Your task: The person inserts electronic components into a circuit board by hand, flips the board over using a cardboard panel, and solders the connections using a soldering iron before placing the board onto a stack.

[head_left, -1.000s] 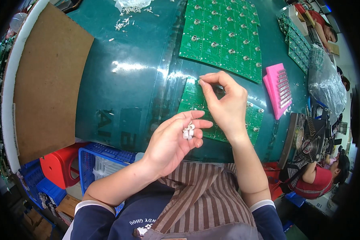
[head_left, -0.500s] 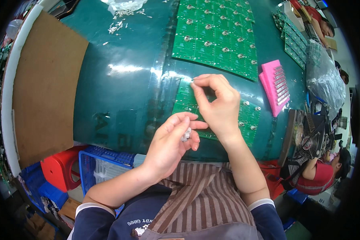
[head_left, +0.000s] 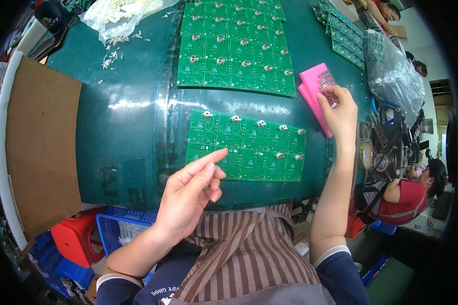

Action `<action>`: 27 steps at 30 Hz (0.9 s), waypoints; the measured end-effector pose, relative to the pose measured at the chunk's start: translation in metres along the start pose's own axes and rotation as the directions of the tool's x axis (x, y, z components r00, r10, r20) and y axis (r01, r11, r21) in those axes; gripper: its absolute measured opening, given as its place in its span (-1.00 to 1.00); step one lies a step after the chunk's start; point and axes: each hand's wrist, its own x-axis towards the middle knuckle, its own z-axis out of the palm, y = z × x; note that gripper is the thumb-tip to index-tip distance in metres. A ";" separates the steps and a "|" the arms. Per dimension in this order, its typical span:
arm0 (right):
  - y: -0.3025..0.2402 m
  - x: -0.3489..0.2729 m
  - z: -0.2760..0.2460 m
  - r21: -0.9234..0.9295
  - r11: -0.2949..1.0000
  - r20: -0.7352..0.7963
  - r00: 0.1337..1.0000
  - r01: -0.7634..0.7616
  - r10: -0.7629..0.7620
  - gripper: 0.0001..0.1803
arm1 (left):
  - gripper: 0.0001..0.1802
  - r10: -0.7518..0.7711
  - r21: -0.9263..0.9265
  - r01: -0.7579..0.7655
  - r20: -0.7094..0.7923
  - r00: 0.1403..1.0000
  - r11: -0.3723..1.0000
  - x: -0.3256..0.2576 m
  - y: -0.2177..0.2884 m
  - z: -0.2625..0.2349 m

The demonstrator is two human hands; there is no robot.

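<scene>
A green circuit board [head_left: 229, 170] lies on the table before me, with several small silver metal connectors [head_left: 235, 118] along its far row and two at the right of its near row. Over its near left edge is my left hand [head_left: 191, 190], index finger stretched out and the other fingers curled; whatever the palm holds is hidden. My right hand [head_left: 338, 109] reaches to a pink foam block [head_left: 310, 81] bearing rows of silver connectors. Its thumb and fingertips are drawn together at those rows, and what is between them cannot be made out.
Beyond lies a larger green board [head_left: 234, 66] full of connectors. Small white pieces [head_left: 112, 58] are scattered by a plastic bag [head_left: 117, 18] at the far left. A brown panel [head_left: 40, 137] stands left. To the right are bubble wrap [head_left: 394, 76], a fan [head_left: 384, 166] and a seated co-worker [head_left: 409, 198].
My right hand has left the near board and moved right to the pink foam. The left hand has shifted slightly left and down, and the silver pieces in it no longer show.
</scene>
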 end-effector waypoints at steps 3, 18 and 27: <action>0.005 0.001 0.002 0.041 0.995 -0.004 0.996 0.086 -0.086 -0.89 | -0.55 -0.023 -0.004 0.023 0.007 1.000 1.000 0.000 0.002 0.001; -0.138 -0.097 -0.003 0.875 0.421 0.327 0.932 -0.238 -0.154 -0.86 | -0.73 0.085 0.020 -0.086 0.009 0.996 0.996 0.004 -0.011 0.009; -0.145 -0.108 0.006 0.881 0.405 0.334 0.929 -0.246 -0.162 -0.88 | -0.66 0.075 -0.036 -0.075 -0.009 0.997 0.997 -0.001 -0.011 0.003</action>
